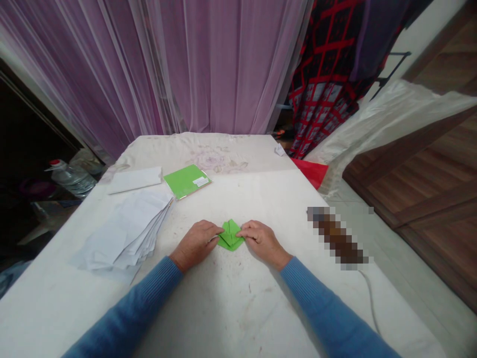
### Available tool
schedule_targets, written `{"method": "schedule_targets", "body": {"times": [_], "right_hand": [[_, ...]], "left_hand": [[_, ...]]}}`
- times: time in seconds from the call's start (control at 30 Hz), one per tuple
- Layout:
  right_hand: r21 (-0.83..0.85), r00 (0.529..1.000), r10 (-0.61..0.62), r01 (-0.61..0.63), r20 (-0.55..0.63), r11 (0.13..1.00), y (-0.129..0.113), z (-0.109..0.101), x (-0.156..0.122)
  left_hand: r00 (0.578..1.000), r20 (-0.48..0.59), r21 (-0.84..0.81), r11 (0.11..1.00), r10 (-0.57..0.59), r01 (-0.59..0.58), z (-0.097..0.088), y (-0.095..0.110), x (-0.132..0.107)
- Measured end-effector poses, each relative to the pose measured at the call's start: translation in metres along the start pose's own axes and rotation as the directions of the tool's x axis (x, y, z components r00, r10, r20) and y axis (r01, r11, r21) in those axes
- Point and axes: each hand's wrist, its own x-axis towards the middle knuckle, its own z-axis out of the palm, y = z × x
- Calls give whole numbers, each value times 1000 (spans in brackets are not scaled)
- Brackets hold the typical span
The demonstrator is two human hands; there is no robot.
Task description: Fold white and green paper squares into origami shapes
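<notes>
The left hand [196,243] and right hand [263,243] pinched the light, crisp folded green paper [230,237] from both sides, best held by its edges.

The person is wearing a blue knit sweater [122,318], with its left sleeve [149,291] coming in from about seven o'clock and its right sleeve [320,303] coming in from about five o'clock. Fine ribbing is running along both sleeves, giving the wool a soft, slightly fuzzy look. Each sleeve is finishing in a snug cuff [175,263] at the wrist, and the left hand [196,244] and right hand [263,243] are showing bare beyond the cuffs.
</notes>
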Motion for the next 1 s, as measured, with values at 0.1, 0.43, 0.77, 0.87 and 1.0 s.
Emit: {"method": "schedule_targets", "body": {"times": [0.1,0.43,0.77,0.87,1.0], "right_hand": [[0,1000,-8,8,-5,1000,-2,-1,1],[-42,998,-53,52,-37,998,-2,2,-3],[-47,994,71,-67,81,997,-12,-7,6],[-62,986,131,-125,107,990,-13,-7,10],[-20,993,103,-102,55,995,-9,-3,7]], "left_hand": [[1000,23,23,1000,6,-6,0,3,1],[989,123,128,989,-83,68,-8,12,2],[946,198,141,962,-257,232,-13,22,10],[961,191,246,958,-199,149,-9,24,7],[979,184,367,930,-88,15,-5,25,0]]}}
